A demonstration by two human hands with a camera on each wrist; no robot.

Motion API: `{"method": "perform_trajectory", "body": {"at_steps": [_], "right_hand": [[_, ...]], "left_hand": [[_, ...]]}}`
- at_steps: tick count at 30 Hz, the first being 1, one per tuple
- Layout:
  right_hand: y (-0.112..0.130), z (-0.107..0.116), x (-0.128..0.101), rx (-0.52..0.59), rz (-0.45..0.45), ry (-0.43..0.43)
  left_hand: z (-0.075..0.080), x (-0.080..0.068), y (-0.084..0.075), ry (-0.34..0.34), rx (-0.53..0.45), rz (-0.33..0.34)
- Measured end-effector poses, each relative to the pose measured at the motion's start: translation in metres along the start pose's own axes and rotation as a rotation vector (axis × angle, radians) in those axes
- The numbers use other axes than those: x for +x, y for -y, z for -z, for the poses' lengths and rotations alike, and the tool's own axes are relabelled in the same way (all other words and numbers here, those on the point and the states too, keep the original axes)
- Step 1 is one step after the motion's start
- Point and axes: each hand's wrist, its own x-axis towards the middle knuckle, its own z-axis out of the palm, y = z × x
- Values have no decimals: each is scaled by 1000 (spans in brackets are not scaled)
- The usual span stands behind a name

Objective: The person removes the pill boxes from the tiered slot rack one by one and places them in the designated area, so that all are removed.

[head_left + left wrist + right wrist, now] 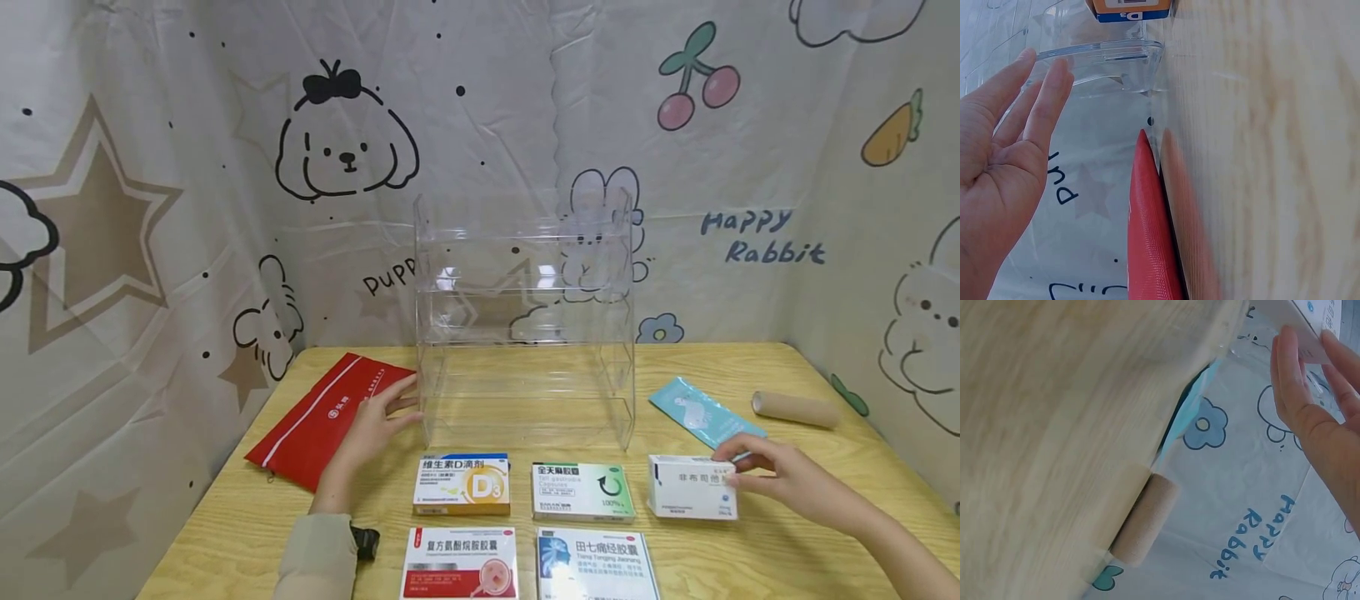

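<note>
R hand [780,479] fingers curled on small white cardboard med box [692,487], far right of front row on wooden surface [825,533] | L hand [371,429] flat-open vs clear acrylic tiered rack [525,325] | box prob light, stiffish, crushable – grab by short ends

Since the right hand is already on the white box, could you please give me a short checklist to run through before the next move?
1. Right hand has its fingers on the white box: ok.
2. White box lifted off the table: not ok, it lies flat.
3. Left hand steadies the clear acrylic rack at its lower left edge: ok, fingertips touch it.
4. Rack shelves free of items: ok.
5. Path from box to rack front free of other things: ok.
6. Firmness of the right hand's grip: cannot tell.
</note>
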Motion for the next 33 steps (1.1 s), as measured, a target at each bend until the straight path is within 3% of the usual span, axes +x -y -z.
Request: {"method": "perform_trajectory", "body": {"at_steps": [5,10,16,23,33], "right_hand": [[-6,0,-1,36,-30,71],[-12,-1,1,35,0,79],[-18,-2,8,29,6,111],[-18,-1,15,21,-70,170],[-23,-8,22,-17,-42,178]], "left_hand": [[0,0,0,-2,-12,0],[0,0,0,-5,-19,-1],[1,-7,-22,12,-11,25],[-1,0,1,1,-22,8],[-1,0,2,-4,-10,15]]}}
